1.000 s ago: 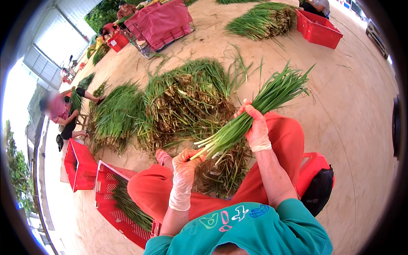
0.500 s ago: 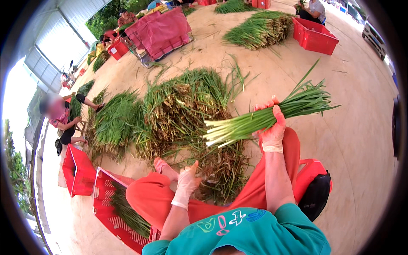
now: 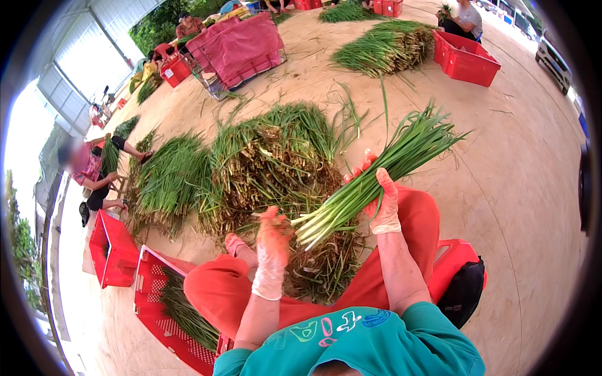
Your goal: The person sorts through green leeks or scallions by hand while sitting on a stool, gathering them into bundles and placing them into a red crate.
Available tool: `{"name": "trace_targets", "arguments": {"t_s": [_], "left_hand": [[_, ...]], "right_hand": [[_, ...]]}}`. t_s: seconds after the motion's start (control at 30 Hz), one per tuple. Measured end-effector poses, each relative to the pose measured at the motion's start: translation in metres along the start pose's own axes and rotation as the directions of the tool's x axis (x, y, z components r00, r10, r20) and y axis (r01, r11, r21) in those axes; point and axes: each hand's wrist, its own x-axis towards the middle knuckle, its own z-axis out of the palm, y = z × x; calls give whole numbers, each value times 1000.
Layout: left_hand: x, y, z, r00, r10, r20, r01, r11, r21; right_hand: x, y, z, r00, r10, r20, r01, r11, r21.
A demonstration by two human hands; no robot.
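A bunch of green stalks is held slantwise above the person's lap, its pale, whitish ends pointing down to the left and its long, flat, deep green leaves fanning out to the upper right. The stalks look fresh and clean, the pale ends roughly level with one another, and one thin leaf stands up well above the rest. The right hand, in a thin glove with orange fingers, is clasped round the middle of the bunch, thumb on the near side. The left hand, gloved alike, is just beside the pale ends; its fingers are blurred, so whether they grip anything cannot be told. Below the bunch, between the red-trousered legs, lies a tangle of brown and green scraps. Beyond it spreads a large heap of stalks, its cut ends brown and ragged, with a greener heap against its left side. All this lies on a smooth, tan floor marked by thin lines and stray leaves. A perforated red crate by the left knee holds more stalks, and a black bag is at the person's right. Farther off, a seated co-worker holds greens on the left, a pink cloth hangs over a metal frame, and pale panels wall the open-sided shed.
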Motion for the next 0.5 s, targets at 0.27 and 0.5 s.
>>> {"name": "trace_targets", "arguments": {"t_s": [0.27,0.5], "left_hand": [[-49,27,56,796,-80,600,-558,286,779],[-63,-21,35,905,-105,412,-359,330,873]], "right_hand": [[-4,31,-21,959,223,-177,-212,974,77],[-11,49,-22,887,323,-329,-338,941,13]]}}
